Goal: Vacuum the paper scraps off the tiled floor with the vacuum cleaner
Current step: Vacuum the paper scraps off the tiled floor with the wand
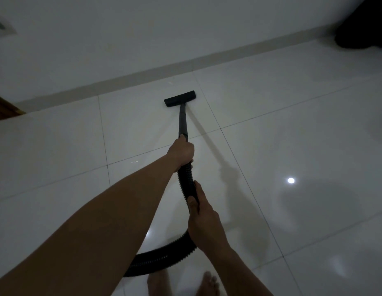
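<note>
A black vacuum wand (182,120) stretches forward over the glossy white tiled floor (271,133). Its flat black nozzle (180,98) rests on a tile close to the wall's skirting. My left hand (181,152) grips the wand's near end where the ribbed hose joins. My right hand (201,218) holds the ribbed black hose (187,184) lower down. The hose curves back to the left behind my left arm. A tiny pale speck (170,82) lies beyond the nozzle; whether it is a paper scrap I cannot tell.
A white wall with a grey skirting (143,79) runs diagonally across the back. A dark object (365,28) stands at the top right. A wooden edge (4,107) shows at the left. My bare feet (207,283) are at the bottom. A lamp reflection (290,180) shines on the floor.
</note>
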